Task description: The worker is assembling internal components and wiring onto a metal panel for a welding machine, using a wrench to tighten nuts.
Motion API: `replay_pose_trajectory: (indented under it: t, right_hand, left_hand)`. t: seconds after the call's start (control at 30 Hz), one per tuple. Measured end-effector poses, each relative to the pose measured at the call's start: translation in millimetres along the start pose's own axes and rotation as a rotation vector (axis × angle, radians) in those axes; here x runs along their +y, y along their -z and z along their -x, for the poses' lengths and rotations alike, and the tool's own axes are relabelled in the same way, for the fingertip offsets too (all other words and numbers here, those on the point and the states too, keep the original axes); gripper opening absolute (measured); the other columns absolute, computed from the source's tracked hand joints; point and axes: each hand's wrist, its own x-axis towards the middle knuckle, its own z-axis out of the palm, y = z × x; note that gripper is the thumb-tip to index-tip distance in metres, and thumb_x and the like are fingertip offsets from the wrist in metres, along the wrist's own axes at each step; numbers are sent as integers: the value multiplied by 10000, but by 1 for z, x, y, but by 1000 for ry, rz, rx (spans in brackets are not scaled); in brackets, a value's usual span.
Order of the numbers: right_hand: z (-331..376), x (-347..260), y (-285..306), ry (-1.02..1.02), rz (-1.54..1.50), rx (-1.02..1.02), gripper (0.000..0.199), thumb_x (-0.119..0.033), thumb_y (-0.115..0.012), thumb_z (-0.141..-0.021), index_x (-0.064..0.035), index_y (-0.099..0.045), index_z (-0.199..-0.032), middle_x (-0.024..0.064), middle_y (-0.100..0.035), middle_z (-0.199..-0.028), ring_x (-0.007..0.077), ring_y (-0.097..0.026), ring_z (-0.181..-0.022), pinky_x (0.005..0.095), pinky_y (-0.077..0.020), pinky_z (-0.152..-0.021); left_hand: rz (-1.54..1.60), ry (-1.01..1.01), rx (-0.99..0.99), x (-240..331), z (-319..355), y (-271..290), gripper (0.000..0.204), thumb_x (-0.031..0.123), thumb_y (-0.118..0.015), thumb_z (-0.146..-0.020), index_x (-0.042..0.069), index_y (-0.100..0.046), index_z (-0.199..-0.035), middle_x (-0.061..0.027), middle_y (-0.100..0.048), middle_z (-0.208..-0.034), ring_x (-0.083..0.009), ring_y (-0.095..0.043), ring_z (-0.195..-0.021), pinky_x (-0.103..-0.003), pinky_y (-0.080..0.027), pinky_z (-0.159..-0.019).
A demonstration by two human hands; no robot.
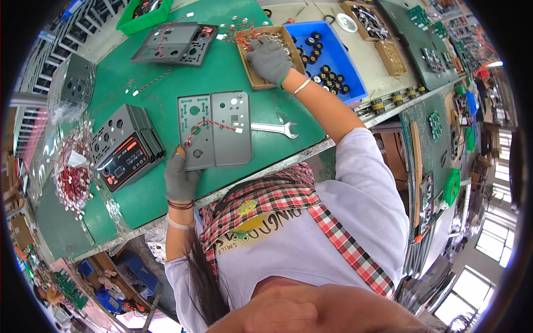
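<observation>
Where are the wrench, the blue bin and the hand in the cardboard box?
wrench [273,128], head view, middle of its shaft.
blue bin [355,83], head view, its right wall.
right hand [268,58], head view, back of the gloved hand.

Both hands wear grey knit gloves: left hand [180,178], right hand [268,60]. White short-sleeved shirt, red-checked scarf [288,202], thin bracelet [302,86] on the right wrist, dark bands [181,205] on the left.

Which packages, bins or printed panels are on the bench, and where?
Cardboard box: top centre, brown, right hand inside.
Blue bin: right of the box, black round parts.
Green bin: top left.
Printed panel stack: left, black with red and orange marks.
Plastic bag: far left, red wired parts.
</observation>
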Motion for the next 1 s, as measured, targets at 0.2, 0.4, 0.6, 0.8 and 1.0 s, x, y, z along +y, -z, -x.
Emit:
replay_pose_trajectory:
  t: [0.2,0.4,0.6,0.8,1.0]
  right_hand:
    - [4,-2,3,-56,-65,109,143,-184,-582,-729,-120,-673,-819,67,-551,-966,257,-508,-979,363,-442,-829]
    - [52,-22,67,-405,-1295,-50,140,-126,-589,-712,-106,-645,-839,81,-633,-881,218,-586,-767,292,-465,-689]
    - [87,-76,59,31,-866,96,121,-121,-620,-693,-106,-611,-812,50,-615,-974,210,-575,-849,310,-469,-701]
    - [82,-90,43,215,-350,309,178,-143,-650,-640,-126,-603,-811,-2,-584,-1015,198,-539,-954,373,-441,-776]
    - [81,-85,46,183,-430,354,218,-139,-652,-614,-111,-580,-818,-5,-603,-957,211,-547,-934,385,-430,-800]
  left_hand:
    - [44,-10,38,-5,-4,-6,435,268,-448,-886,-11,-418,-1218,-132,-519,-1162,-259,-535,-1053,-394,-446,-891]
    - [-732,-489,212,-5,4,-17,226,64,-517,-812,-17,-525,-1023,-203,-535,-1135,-330,-551,-1014,-376,-472,-842]
    - [-1324,-835,380,-14,2,-22,186,-109,-586,-669,-33,-553,-836,-272,-535,-1103,-395,-555,-965,-371,-481,-783]
    - [-1575,-938,422,-16,7,-29,189,-71,-615,-677,-24,-558,-851,-271,-535,-1107,-392,-558,-969,-374,-485,-783]
    - [-1503,-861,395,-19,9,-33,233,-31,-647,-650,-11,-549,-861,-241,-547,-1072,-387,-560,-924,-376,-484,-753]
